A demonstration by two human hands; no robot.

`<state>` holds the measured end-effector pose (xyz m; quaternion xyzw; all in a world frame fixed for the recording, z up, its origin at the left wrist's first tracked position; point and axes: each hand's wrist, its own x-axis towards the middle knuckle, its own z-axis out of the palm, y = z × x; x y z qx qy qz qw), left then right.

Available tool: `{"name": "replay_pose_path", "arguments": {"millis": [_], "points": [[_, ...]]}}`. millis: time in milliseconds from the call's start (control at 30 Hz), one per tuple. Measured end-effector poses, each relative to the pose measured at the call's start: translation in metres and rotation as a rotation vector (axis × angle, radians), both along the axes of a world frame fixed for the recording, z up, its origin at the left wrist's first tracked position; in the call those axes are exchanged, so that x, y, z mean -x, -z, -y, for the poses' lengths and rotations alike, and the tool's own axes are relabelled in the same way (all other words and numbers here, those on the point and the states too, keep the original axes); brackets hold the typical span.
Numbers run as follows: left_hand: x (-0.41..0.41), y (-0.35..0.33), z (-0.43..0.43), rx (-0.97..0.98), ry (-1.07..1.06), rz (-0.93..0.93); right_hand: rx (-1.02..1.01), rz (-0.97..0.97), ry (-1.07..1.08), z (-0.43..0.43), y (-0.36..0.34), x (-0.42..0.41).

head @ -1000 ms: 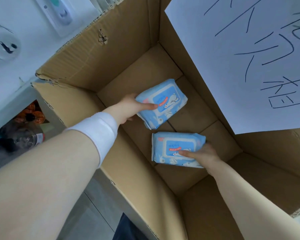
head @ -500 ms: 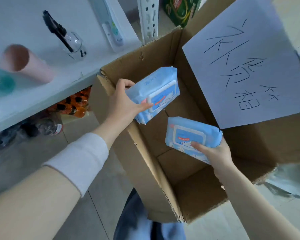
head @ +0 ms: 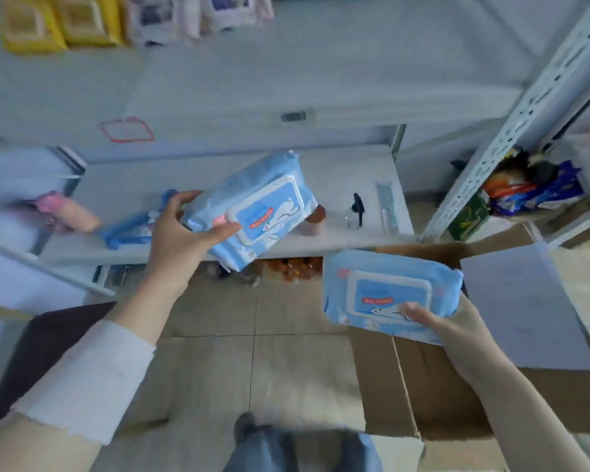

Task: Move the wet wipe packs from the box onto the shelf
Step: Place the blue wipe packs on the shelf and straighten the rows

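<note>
Stockroom: goods-laden metal shelving (head: 511,131)

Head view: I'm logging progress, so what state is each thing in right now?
Left hand: grips left pack.
Left pack: tilted, in the air, lid closed, not yet on the shelf.
Right hand: grips right pack.
Right pack: in the air near the box, lid closed.
Box: open.

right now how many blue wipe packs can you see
2 for sure: one pack gripped in the left hand before the shelf, another pack in the right hand above the box. A blurred blue thing on the shelf may be a third.
</note>
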<state>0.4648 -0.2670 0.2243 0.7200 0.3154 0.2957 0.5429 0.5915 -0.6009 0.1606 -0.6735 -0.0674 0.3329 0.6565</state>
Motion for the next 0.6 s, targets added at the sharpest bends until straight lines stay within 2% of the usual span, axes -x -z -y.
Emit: {"name": "replay_pose_path", "arguments": {"millis": [167,333,467,600], "points": [[0.093,-0.071,-0.115,0.043,-0.188,0.19,-0.138,0.091,-0.186,-0.158,-0.063,0.035],[0.169,-0.102,-0.225,0.135,-0.308,0.309,-0.204,0.063,-0.292,-0.309,-0.097,0.076],[0.182,-0.105,-0.3,0.205,-0.322,0.323,-0.233,0.118,-0.4,-0.394,-0.121,0.086],[0.158,-0.1,-0.373,0.229,-0.359,0.37,-0.236,0.172,-0.427,-0.467,-0.138,0.067]]}}
